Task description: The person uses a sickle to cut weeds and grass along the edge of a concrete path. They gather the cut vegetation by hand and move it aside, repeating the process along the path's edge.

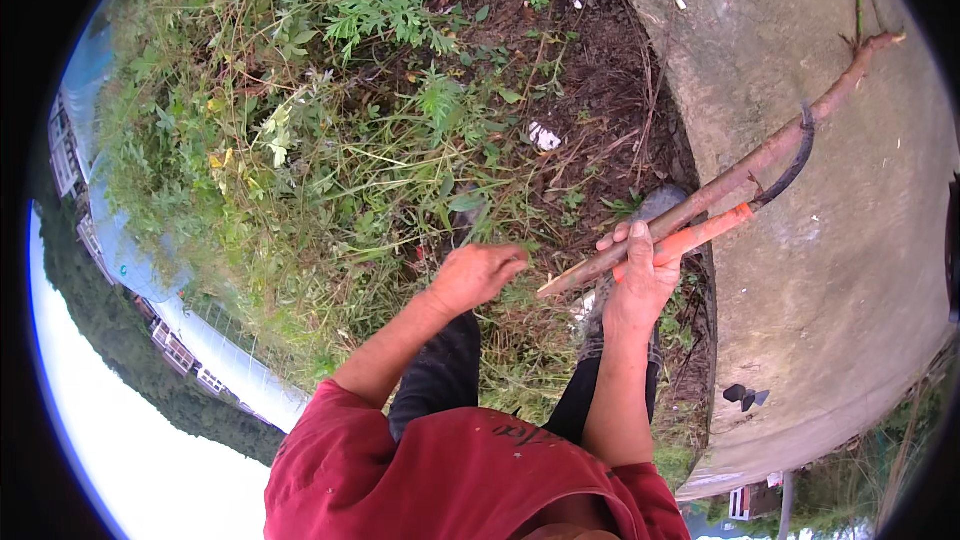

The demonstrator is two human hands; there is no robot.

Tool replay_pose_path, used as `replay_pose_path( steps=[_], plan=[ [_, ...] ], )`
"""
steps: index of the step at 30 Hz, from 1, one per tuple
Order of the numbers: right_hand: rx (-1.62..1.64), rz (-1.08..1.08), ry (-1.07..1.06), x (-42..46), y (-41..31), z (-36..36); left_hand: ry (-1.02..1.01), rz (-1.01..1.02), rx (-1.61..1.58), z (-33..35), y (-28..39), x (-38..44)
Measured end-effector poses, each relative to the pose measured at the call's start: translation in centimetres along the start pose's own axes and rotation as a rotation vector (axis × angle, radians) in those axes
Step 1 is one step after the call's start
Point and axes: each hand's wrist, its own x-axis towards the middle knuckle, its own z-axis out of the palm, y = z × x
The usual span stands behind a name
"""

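Note:
My right hand point(641, 277) grips a cut branch point(739, 169) and the orange handle point(701, 235) of a sickle together. The branch slants up to the right; its near end is cut to a slanted point, and a thin green shoot point(859, 7) rises near its far end. Beside the branch, the dark curved blade point(796, 161) of the sickle crosses in front of it near the tip. My left hand point(484, 276) hovers over the grass, left of the pointed end and apart from it. Its fingers are bent and its palm side is hidden.
Weeds and grass point(360, 142) cover the ground on the left, with bare soil point(600, 67) beside a concrete slab point(810, 300). My boot point(661, 202) stands near the slab's edge. A small dark object point(746, 396) lies on the concrete. White scraps point(544, 136) are scattered about.

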Motion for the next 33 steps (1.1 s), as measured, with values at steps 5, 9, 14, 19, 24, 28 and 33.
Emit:
replay_pose_path(
  steps=[5,9,14,19,24,28,33],
  plan=[
    [-0.046,0.038,0.043,0.4,-0.4,-0.4,0.586,0.306,0.062,-0.1,4.4,8.8],
    [-0.221,0.049,0.113,1.5,0.4,-2.9,0.718,0.129,0.54,-3.3,-0.6,16.6],
    [-0.941,-0.401,0.239,2.1,1.1,-4.7,0.321,-0.435,0.702,-2.1,-7.9,20.4],
    [-1.111,-0.58,-0.027,1.0,1.6,-3.0,0.2,-0.599,0.535,1.2,-12.0,20.0],
    [-1.159,-0.208,-0.234,0.0,4.9,-0.2,0.413,-0.434,0.706,1.6,-18.2,19.6],
    [-1.273,-0.275,-0.323,4.1,8.2,6.7,0.457,-0.214,0.72,0.9,-20.8,17.4],
    [-1.553,-0.181,-0.208,2.3,17.2,4.3,0.351,-0.205,0.681,0.6,-19.8,16.8]
  ],
)
